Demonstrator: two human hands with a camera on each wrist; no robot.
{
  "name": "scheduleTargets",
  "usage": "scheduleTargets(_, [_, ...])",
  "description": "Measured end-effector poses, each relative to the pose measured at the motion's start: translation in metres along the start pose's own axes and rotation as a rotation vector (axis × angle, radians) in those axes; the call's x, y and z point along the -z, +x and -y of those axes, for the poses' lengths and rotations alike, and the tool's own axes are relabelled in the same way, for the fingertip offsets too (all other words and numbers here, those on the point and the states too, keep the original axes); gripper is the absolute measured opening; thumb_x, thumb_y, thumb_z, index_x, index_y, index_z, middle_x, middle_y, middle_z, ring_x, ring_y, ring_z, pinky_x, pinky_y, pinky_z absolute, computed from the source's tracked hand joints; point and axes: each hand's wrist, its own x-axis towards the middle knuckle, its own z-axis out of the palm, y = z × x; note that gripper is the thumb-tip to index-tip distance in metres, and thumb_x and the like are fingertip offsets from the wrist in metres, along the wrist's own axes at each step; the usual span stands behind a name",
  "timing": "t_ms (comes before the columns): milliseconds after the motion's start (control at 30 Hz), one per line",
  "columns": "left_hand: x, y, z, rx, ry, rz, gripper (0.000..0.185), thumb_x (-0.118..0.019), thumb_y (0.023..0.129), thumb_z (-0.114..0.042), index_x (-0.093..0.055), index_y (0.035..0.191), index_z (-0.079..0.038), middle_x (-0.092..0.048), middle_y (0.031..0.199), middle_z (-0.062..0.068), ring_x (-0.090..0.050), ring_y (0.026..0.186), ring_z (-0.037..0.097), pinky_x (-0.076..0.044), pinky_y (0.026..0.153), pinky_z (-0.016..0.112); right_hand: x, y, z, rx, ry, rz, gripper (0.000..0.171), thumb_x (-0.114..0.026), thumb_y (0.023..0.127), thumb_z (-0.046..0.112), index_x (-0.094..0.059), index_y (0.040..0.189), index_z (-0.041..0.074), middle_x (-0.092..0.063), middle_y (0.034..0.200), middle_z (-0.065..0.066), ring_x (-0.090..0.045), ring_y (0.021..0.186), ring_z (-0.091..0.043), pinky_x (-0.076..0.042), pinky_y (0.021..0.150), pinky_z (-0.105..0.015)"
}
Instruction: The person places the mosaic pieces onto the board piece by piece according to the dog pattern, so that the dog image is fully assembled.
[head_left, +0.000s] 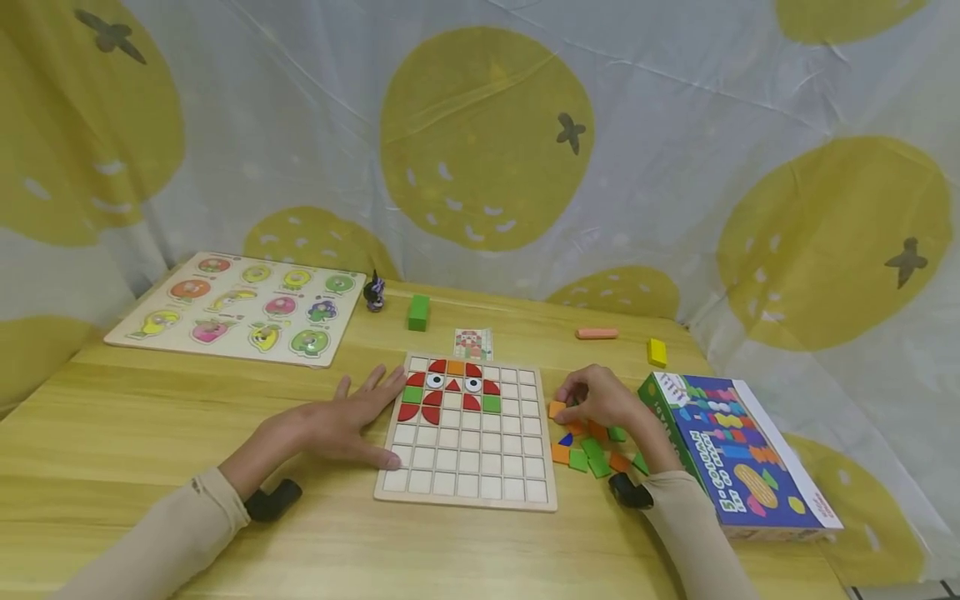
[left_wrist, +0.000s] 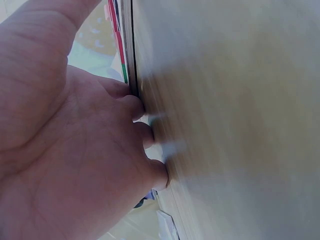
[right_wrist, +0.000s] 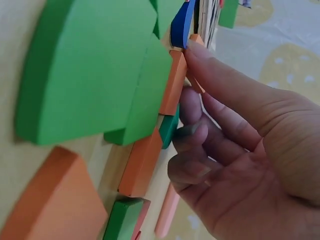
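Three top rows of the white wooden grid board (head_left: 467,467) hold tiles, my left hand (head_left: 341,421) flat beside it, my right hand (head_left: 596,398) pinching an orange tile (head_left: 557,408) from the loose pile.

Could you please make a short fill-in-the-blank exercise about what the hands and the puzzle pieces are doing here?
1. The left hand rests flat beside the grid ____.
2. The right hand pinches an ____ piece from the loose pile.
3. The colourful box lies to the ____ of that pile.

Missing words: board; orange; right
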Motion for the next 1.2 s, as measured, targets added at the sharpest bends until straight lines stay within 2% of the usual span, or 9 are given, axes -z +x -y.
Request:
scheduleTargets(200, [-0.001,0.0,0.0,0.007,-0.003,-0.001,0.124,-0.083,0.092,-0.054,-0.003,0.173,-0.003,0.006,0.18,0.021,0.014,0.164,0.047,0.014,0.125,0.073,0.004,-0.003,-0.001,0.018,0.045,-0.048,0.004,-0.084,0.095,0.01,-0.083,0.094,0.006,-0.077,0.084,-0.002,-0.066,0.071,-0.018,-0.055,0.063,-0.027])
scheduleTargets(300, [0.0,0.001,0.0,0.019,0.009,-0.002,0.125,-0.083,0.092,-0.054,-0.003,0.173,-0.004,0.006,0.181,0.02,0.014,0.164,0.046,0.014,0.125,0.073,0.002,-0.002,0.002,0.032,0.109,-0.071,0.006,-0.081,0.098,0.009,-0.084,0.095,0.005,-0.079,0.085,-0.005,-0.067,0.071,-0.022,-0.056,0.062,-0.028])
scheduleTargets(433, [0.0,0.001,0.0,0.021,0.013,0.002,0.125,-0.084,0.091,-0.054,-0.003,0.173,-0.004,0.006,0.181,0.02,0.014,0.165,0.045,0.014,0.125,0.073,-0.009,0.004,0.021,0.066,0.193,-0.054,0.008,-0.078,0.099,0.008,-0.084,0.097,0.002,-0.081,0.09,-0.007,-0.068,0.076,-0.022,-0.055,0.066,-0.026])
scheduleTargets(567, [0.0,0.0,-0.001,0.015,0.016,0.002,0.126,-0.084,0.091,-0.054,-0.004,0.173,-0.003,0.006,0.181,0.02,0.014,0.165,0.045,0.014,0.125,0.073,-0.025,0.014,0.049,0.087,0.224,-0.016,0.008,-0.078,0.099,0.008,-0.084,0.097,0.003,-0.081,0.091,-0.005,-0.068,0.08,-0.018,-0.054,0.071,-0.026])
scheduleTargets(833, [-0.001,0.001,0.0,0.015,0.013,-0.002,0.125,-0.083,0.091,-0.055,-0.004,0.173,-0.003,0.006,0.181,0.02,0.013,0.165,0.046,0.013,0.125,0.073,-0.055,0.04,0.093,0.154,0.203,0.027,0.006,-0.08,0.097,0.006,-0.086,0.1,0.004,-0.082,0.093,-0.003,-0.069,0.08,-0.009,-0.056,0.074,-0.024])
scheduleTargets(1000, [-0.002,0.001,0.001,0.016,0.023,0.002,0.125,-0.083,0.091,-0.056,-0.004,0.173,-0.004,0.006,0.181,0.019,0.013,0.165,0.045,0.013,0.125,0.074,-0.069,0.05,0.106,0.123,0.166,0.025,0.004,-0.083,0.095,0.006,-0.085,0.095,0.003,-0.08,0.086,-0.001,-0.065,0.074,-0.008,-0.055,0.07,-0.022])
scheduleTargets(1200, [-0.001,0.0,0.0,0.019,0.027,0.0,0.125,-0.083,0.092,-0.056,-0.004,0.173,-0.003,0.005,0.181,0.019,0.013,0.165,0.045,0.013,0.125,0.074,-0.075,0.051,0.114,0.088,0.137,0.015,0.004,-0.084,0.095,0.007,-0.085,0.093,0.004,-0.079,0.084,0.0,-0.063,0.072,-0.008,-0.054,0.068,-0.022])
